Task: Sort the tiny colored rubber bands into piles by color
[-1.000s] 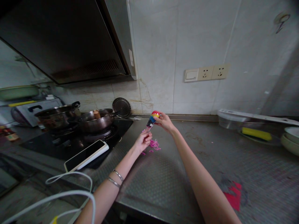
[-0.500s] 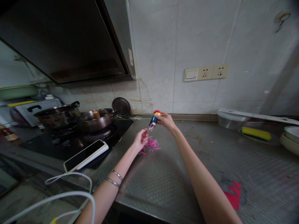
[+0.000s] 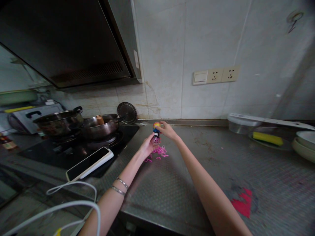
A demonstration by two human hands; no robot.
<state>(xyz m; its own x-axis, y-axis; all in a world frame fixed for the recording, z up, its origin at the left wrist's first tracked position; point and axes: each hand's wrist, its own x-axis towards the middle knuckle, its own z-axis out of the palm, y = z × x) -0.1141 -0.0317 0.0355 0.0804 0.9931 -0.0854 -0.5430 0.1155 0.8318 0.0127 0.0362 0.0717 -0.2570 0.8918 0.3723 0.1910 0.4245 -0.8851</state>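
Both hands are on a small multicoloured container [image 3: 156,134] with a red and yellow top, a blue and black middle and a clear lower end showing pink inside. My left hand [image 3: 146,146] wraps the lower part from the left. From the right, my right hand [image 3: 168,130] grips the top with its fingers. Its exact kind is too small to make out. Just below and behind my left hand, a loose pile of pink strands [image 3: 161,150] lies on the metal counter [image 3: 177,183], partly hidden by that hand.
On the left, a gas stove [image 3: 86,144] bears a large pot [image 3: 57,123] and a smaller pan [image 3: 104,126]. A white phone-like device [image 3: 90,164] with a cable lies at the stove's edge. At right are a plastic tub [image 3: 241,124], a yellow sponge [image 3: 267,139] and bowls [image 3: 305,147].
The container has moved left and slightly down and turned more upright. My left hand has come up around its lower part, while my right hand has stayed at its top.
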